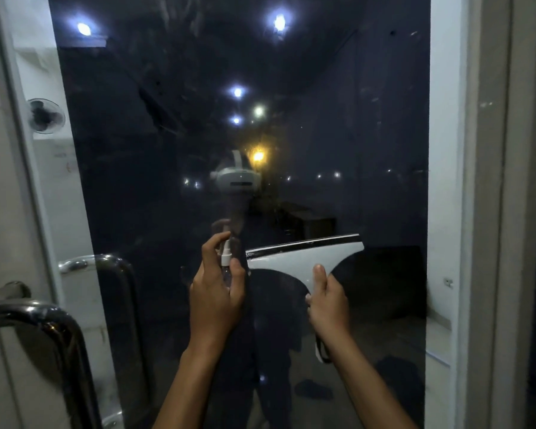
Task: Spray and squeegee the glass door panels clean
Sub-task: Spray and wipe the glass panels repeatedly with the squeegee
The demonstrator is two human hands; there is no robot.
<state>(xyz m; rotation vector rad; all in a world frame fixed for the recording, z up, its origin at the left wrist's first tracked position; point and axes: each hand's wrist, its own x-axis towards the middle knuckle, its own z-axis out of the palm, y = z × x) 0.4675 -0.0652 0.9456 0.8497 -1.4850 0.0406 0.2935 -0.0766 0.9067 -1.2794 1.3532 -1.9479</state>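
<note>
Left hand [214, 292] wraps a small spray bottle [226, 264], finger up by the nozzle, aimed at the glass [198, 119] for spraying; right hand [328, 301] grip clamps the squeegee [304, 255] handle, blade up near the pane, likely ready to wipe

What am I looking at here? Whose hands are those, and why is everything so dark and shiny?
A person wears a camera on their head, so you see their own two hands from above. They stand facing a glass door; it is dark beyond, and the bright spots are lights showing in the glass. The left hand holds a small spray bottle pointed at the glass. The right hand holds a white squeegee, a wiper with a black rubber edge. Metal door handles are at the left.
</note>
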